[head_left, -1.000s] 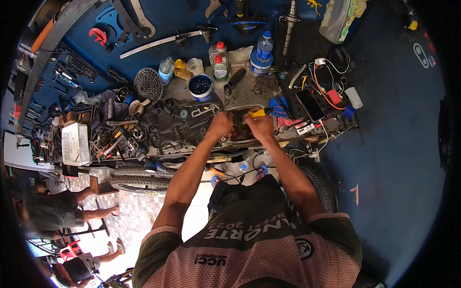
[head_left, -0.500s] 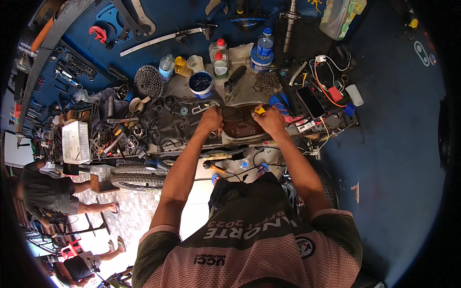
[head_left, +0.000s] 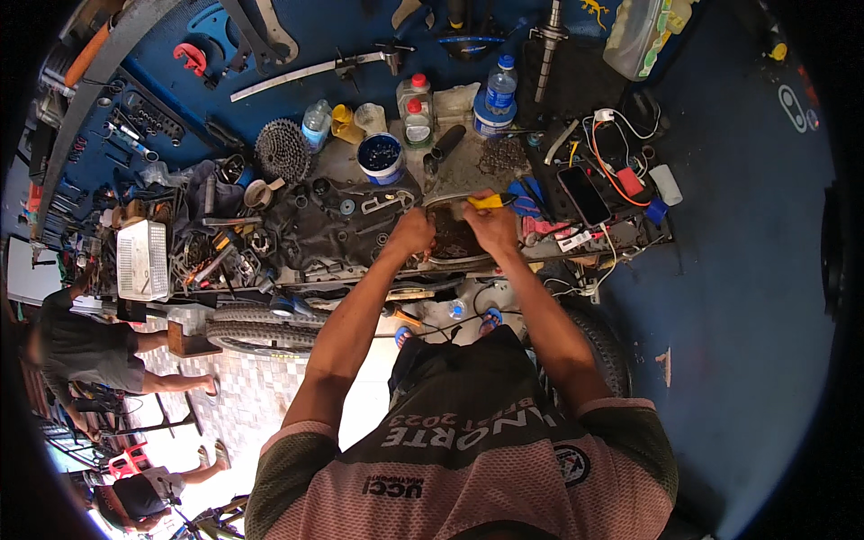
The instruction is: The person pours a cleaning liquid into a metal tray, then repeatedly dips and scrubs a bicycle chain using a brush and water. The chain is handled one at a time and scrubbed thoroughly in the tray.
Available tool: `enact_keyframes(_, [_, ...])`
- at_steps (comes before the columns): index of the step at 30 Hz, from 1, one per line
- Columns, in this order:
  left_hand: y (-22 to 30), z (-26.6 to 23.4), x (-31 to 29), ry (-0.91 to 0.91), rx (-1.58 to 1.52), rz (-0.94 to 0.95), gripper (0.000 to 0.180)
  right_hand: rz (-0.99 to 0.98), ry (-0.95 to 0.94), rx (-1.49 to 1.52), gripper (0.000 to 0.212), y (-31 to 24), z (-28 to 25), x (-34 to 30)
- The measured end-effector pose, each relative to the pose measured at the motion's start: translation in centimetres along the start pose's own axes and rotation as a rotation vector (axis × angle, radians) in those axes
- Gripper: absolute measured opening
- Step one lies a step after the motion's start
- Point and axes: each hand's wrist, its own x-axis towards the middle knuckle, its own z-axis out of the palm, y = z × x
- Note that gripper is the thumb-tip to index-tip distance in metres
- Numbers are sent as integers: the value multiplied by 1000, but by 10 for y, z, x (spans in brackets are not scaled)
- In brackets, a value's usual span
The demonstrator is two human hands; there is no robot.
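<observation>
Over a shallow metal tray (head_left: 457,241) with a dark brown, wet-looking inside, both of my hands are working on the bench. My right hand (head_left: 493,227) is closed round a yellow-handled tool (head_left: 487,202), which looks like a brush; its working end is blurred. At the tray's left side, my left hand (head_left: 412,234) has its fingers curled together. Whatever small part they pinch is mostly hidden. Just beyond that hand, a silver metal piece with a slot (head_left: 376,204) lies on the dark, greasy bench mat.
Behind the tray stand a blue-white tub (head_left: 380,160), red-capped bottles (head_left: 417,121) and a bike cassette (head_left: 283,151). To the right lie a phone (head_left: 583,195) and cables. Loose tools and a white basket (head_left: 143,261) crowd the left. Two other people are at the lower left.
My right hand has shifted left over the tray, and the yellow handle has turned to point right. The left hand has come slightly right and nearer me. The view has shifted a little.
</observation>
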Motion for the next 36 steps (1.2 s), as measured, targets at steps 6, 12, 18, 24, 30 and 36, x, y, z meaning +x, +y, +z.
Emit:
enact_keyframes(6, [24, -8, -12, 24, -128, -59, 39, 128, -42, -54, 31, 36, -9, 7])
enact_keyframes(12, [36, -12, -12, -45, -171, -97, 34, -21, 18, 94, 26, 14, 3, -4])
enact_keyframes(18, [14, -7, -4, 9, -191, -44, 33, -100, -71, 234, 25, -31, 3, -28])
enact_keyframes(24, [23, -10, -4, 35, -186, -46, 30, -68, -45, 112, 27, -15, -6, -20])
enact_keyframes(30, [8, -7, 2, 48, -235, -81, 31, 41, -37, 90, 25, 14, -6, -16])
enact_keyframes(36, [16, -10, 5, -4, -288, -70, 36, 22, 4, 99, 23, 20, 4, -17])
